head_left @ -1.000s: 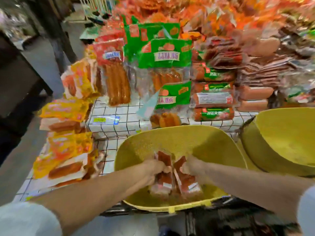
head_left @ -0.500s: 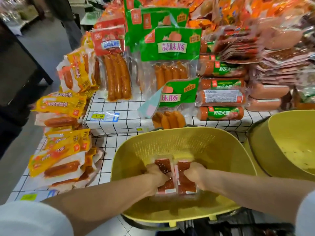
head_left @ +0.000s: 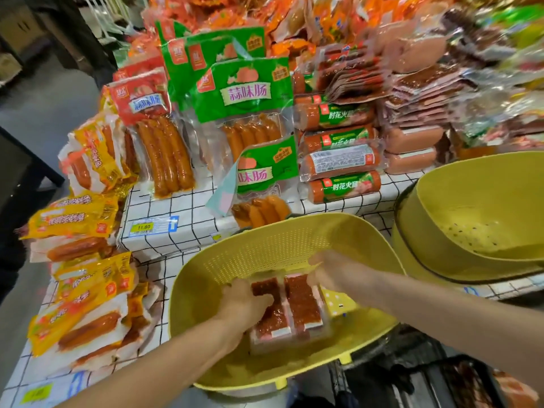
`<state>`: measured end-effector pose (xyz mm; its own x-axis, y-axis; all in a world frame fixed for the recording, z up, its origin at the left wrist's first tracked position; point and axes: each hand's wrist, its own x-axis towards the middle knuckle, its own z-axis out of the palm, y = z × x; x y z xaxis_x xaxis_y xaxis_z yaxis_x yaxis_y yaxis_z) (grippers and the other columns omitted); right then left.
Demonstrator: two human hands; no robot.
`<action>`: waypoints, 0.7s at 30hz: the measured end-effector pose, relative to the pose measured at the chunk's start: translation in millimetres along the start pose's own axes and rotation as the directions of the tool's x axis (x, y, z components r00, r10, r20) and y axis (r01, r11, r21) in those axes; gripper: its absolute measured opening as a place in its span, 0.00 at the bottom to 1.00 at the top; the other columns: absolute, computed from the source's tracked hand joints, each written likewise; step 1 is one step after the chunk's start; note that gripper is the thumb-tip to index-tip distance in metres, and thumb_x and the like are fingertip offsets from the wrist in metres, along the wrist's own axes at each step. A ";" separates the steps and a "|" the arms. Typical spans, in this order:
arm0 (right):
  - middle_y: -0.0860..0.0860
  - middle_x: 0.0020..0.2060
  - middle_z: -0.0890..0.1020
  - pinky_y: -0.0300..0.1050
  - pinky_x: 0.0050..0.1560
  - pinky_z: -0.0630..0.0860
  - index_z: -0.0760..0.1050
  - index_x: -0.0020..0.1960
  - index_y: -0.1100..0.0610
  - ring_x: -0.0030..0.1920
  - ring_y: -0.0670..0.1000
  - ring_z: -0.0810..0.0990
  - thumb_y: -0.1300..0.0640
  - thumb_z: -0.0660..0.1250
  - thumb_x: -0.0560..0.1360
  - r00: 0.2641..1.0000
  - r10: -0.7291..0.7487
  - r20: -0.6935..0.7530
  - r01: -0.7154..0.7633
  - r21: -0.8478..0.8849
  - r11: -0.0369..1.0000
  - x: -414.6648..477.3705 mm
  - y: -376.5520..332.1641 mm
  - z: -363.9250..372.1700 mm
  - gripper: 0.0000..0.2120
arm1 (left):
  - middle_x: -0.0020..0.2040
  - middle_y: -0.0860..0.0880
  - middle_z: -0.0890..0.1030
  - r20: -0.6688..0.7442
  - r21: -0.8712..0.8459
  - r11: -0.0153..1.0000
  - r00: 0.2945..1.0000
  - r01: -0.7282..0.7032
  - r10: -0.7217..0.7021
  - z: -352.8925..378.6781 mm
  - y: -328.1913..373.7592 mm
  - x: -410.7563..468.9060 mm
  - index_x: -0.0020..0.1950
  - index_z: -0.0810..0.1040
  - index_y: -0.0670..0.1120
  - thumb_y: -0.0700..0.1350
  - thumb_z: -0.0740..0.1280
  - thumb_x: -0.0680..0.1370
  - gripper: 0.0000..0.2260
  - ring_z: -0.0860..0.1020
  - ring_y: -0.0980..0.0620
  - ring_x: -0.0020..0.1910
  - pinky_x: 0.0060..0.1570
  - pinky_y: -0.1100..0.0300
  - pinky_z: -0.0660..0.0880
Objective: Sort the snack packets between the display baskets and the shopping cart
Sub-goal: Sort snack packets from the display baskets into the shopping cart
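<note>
Plastic in the grip: two flat, clear-film packets with red-brown filling lie side by side and touching on the floor of the yellow basket (head_left: 265, 251).
Left hand (head_left: 244, 304): the fingers are curled over the left packet (head_left: 269, 316), pressing on its near side. That's a firm hold.
Right hand (head_left: 332, 275): it's blurred, up at the far corner of the right packet (head_left: 303, 304). The fingers look bunched on the edge, a pinch as best I can judge.
Inside the basket: a small yellow dotted card (head_left: 338, 301) peeks out just right of the packets.
Beyond the basket: green sausage packs (head_left: 253, 92) stand upright close behind the far rim, with ham logs (head_left: 341, 184) stacked beside them.
Left of the basket: yellow-wrapped sausages (head_left: 76, 219) are heaped on the checked cloth (head_left: 188, 213), with a price tag (head_left: 153, 226) among them.
Right of the basket: a second yellow basket (head_left: 471, 216), tilted, sits just beside it.
Below the basket: there's a dark frame, perhaps the shopping cart, but it's too murky to call.
Risk, slipping: the film looks slick, and a corner pinch could let the right packet slide free mid-lift.
Risk, dragging: the packets are touching, so raising one may pull the other askew.
Risk, tipping: the basket seems perched at the table's edge, and weight on its near rim could rock it off.
Risk, knocking: a hand swinging forward could topple the green packs.
</note>
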<state>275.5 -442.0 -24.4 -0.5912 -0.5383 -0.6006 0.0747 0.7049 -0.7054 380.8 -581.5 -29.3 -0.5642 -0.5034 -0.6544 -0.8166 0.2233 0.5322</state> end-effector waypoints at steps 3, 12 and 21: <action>0.46 0.56 0.75 0.42 0.57 0.74 0.71 0.61 0.48 0.56 0.45 0.75 0.64 0.62 0.77 0.959 -0.267 -0.099 0.269 0.010 0.963 -47.1 3.9 -31.5 0.16 | 0.66 0.51 0.68 -0.082 0.168 0.903 0.907 -0.396 0.413 1.0 13.7 -28.0 0.70 0.65 0.47 0.46 0.66 0.79 0.21 0.70 0.53 0.64 0.60 0.68 0.67; 0.32 0.61 0.72 0.26 0.59 0.66 0.69 0.63 0.39 0.62 0.33 0.70 0.46 0.60 0.77 0.696 -0.370 -0.616 0.285 -0.237 0.929 -200.9 174.4 -72.0 0.14 | 0.58 0.60 0.74 0.156 0.249 0.271 0.315 -0.930 0.936 121.2 85.6 -109.2 0.64 0.73 0.51 0.54 0.59 0.81 0.15 0.70 0.65 0.56 0.57 0.77 0.61; 0.34 0.60 0.66 0.18 0.56 0.52 0.65 0.63 0.40 0.63 0.36 0.62 0.51 0.58 0.80 0.504 0.360 -0.785 -0.221 0.287 0.932 -301.0 420.6 -35.1 0.13 | 0.67 0.48 0.74 0.702 0.124 0.152 0.195 -0.981 0.685 360.8 101.2 -144.7 0.69 0.72 0.45 0.46 0.61 0.81 0.16 0.71 0.50 0.67 0.66 0.61 0.64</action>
<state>456.7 32.7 -127.1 -0.9013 0.3454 -0.2613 0.4302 0.6436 -0.6330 335.8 -184.9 -74.6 -0.7548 0.6409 -0.1398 0.4140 0.6308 0.6563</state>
